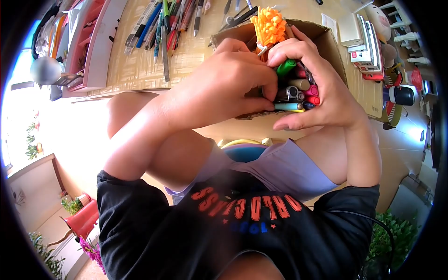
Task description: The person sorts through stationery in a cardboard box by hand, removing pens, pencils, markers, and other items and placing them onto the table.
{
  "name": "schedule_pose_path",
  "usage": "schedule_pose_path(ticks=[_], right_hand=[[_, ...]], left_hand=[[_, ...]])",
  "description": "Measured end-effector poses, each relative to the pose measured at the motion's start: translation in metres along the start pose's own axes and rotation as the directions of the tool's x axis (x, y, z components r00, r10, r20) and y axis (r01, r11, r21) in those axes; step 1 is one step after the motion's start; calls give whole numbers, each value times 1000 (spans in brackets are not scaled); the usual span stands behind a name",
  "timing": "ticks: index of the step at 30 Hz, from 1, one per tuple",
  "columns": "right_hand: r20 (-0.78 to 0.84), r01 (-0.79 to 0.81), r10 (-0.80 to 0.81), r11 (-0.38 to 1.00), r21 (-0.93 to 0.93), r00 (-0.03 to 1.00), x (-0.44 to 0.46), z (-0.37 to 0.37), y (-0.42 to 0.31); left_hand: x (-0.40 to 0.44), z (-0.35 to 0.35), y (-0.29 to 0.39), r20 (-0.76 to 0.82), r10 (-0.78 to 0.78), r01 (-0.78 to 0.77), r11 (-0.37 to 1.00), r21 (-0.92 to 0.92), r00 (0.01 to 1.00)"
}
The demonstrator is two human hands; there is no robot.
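Observation:
In the head view, a cardboard box (333, 53) stands on the table with a bunch of pens and markers (298, 84) at its near side. My right hand (322, 79) curves around the bunch, fingers over its far side and thumb along its near side. From the left, my left hand (224, 84) closes on the same bunch, its thumb at a light blue pen (288, 106). A green marker (286, 68) shows between the hands. An orange tufted bundle (269, 28) with a pale tie rises beyond my fingers. The lower pen bodies are hidden.
Loose pens and pencils (172, 21) lie at the table's far left, with a metal ruler (165, 56) among them. A pink-and-white shelf unit (95, 42) stands left. Small boxes and books (366, 44) are stacked right. My legs are below the table edge.

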State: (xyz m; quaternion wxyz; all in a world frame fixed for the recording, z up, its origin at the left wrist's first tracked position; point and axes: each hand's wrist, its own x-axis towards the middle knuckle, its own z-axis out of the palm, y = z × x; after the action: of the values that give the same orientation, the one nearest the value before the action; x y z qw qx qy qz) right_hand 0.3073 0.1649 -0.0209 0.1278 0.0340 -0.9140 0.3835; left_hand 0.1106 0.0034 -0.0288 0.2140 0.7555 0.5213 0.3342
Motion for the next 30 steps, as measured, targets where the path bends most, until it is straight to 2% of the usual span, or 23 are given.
schedule_pose_path(ticks=[3, 6, 9, 12, 13, 16, 17, 20, 21, 24, 25, 27, 30], right_hand=[[21, 19, -18, 999, -41, 1000, -1, -4, -1], [87, -28, 26, 999, 21, 996, -3, -12, -6], [137, -124, 93, 962, 242, 986, -9, -17, -7], [132, -50, 16, 965, 258, 991, -16, -17, -1], [147, -104, 67, 958, 267, 987, -16, -14, -3], [68, -59, 52, 992, 109, 996, -18, 4, 6], [4, -81, 82, 981, 177, 997, -19, 9, 6], [-79, -169, 190, 960, 223, 979, -17, 22, 3], [-112, -192, 213, 966, 173, 971, -15, 26, 0], [-223, -272, 264, 962, -6, 938, -9, 36, -11], [-247, -251, 252, 967, 37, 936, -6, 38, -11], [-217, -267, 293, 954, 140, 931, -5, 37, -10], [-136, -287, 301, 951, 112, 944, -4, 23, -17]], left_hand=[[2, 2, -5, 5, 32, -32, 999, 41, 999], [5, 3, -9, 68, 10, -11, 1000, 18, 998], [7, 0, -13, 102, -20, 20, 1000, 1, 995], [8, 1, -16, 96, -28, 27, 1000, 8, 995], [9, 1, -17, 98, -28, 28, 1000, 1, 995], [11, 1, -20, 94, -8, 8, 1000, -3, 996], [10, 0, -21, 92, -2, 2, 1000, 1, 996], [12, -13, -10, 159, -122, 126, 992, -19, 980], [13, -17, -7, 190, -167, 176, 984, -27, 967], [12, -21, -22, 108, -27, 28, 999, -15, 994], [13, -24, -20, 122, -62, 62, 998, 4, 991], [12, -25, -20, 133, -86, 86, 996, 4, 987], [12, -27, -16, 161, -126, 131, 991, -21, 979]])
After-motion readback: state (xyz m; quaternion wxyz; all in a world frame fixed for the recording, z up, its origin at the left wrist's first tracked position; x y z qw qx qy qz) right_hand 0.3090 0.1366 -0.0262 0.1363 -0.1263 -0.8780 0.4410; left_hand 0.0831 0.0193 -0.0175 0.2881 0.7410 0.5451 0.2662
